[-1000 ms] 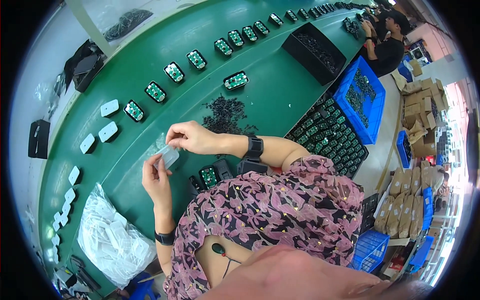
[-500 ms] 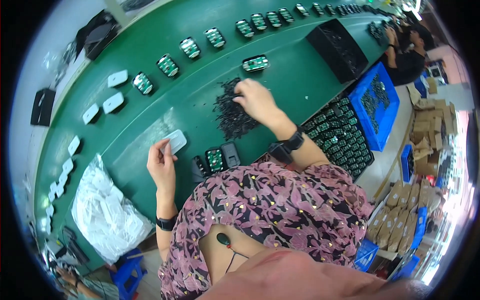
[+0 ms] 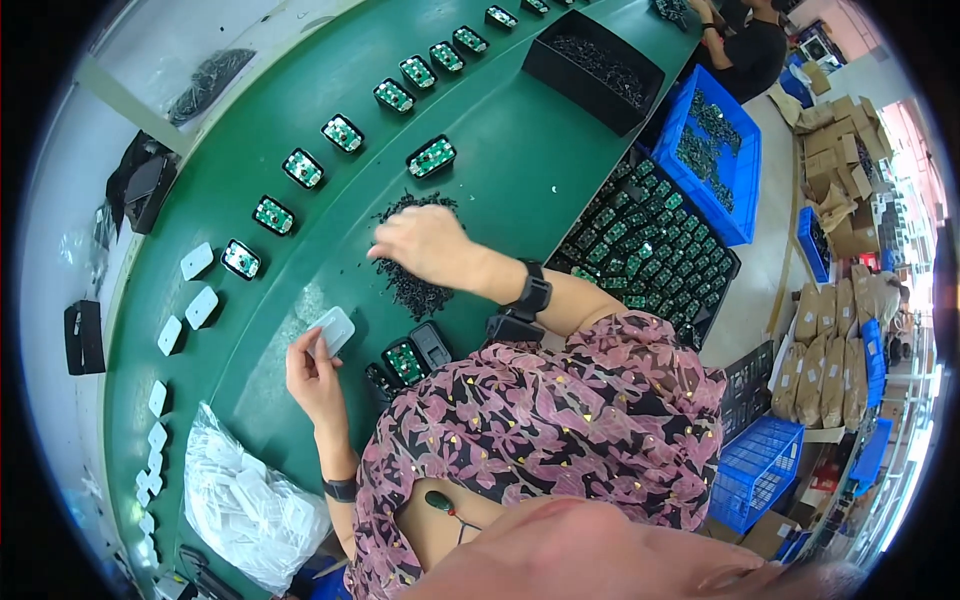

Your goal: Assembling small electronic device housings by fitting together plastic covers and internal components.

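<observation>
Left hand (image 3: 314, 368) grasps translucent white rounded-rectangular plastic cover (image 3: 335, 330) by its near edge, fingers pinched; cover sits over green bench (image 3: 270, 335), left of heap of small black parts (image 3: 418, 295). Right hand (image 3: 425, 243) over that heap, fingers curled downward, blurred; from here, cannot tell whether they grip any piece. Black-cased green circuit board (image 3: 432, 157) lies just beyond heap. Nearer torso, open black case with green board (image 3: 405, 361). Clear plastic bag of white covers (image 3: 250, 505) left of left forearm.

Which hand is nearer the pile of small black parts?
Right: the right hand is over the black pile; the left hand holds a pale cover to the pile's left.
</observation>
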`<state>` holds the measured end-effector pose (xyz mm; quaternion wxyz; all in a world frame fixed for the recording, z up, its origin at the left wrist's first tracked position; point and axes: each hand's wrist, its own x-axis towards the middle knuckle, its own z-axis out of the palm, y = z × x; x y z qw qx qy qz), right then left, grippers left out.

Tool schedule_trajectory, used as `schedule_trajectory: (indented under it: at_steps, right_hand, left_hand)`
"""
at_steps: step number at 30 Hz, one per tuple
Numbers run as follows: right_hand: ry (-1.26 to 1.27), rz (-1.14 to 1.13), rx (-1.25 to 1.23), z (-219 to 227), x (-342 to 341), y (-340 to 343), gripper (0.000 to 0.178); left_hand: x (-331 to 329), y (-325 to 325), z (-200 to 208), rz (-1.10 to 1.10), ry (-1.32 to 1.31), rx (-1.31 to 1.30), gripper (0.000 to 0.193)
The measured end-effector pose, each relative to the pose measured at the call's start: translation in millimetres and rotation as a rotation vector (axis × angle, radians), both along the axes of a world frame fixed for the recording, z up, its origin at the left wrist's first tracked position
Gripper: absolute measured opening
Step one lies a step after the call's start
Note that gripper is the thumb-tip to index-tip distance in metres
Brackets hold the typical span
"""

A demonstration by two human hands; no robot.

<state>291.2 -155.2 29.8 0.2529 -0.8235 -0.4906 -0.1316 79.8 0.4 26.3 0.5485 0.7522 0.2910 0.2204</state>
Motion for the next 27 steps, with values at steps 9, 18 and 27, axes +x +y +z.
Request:
schedule_trajectory:
  at_steps: [9,18,27]
  right_hand:
    - [0.766,0.473,0.057,18,-53,62,0.034]
    - [1.160,0.549,0.078,26,-57,70,0.017]
    - [1.319,0.556,0.128,24,-58,66,0.014]
  left_hand:
    - [10,-7,21,-0.027,-0.147,0.259,0.012]
    - [-2,-3,18,0.053,-0.101,0.420,0.009]
    - [-3,-5,15,0.064,-0.214,-0.153,0.047]
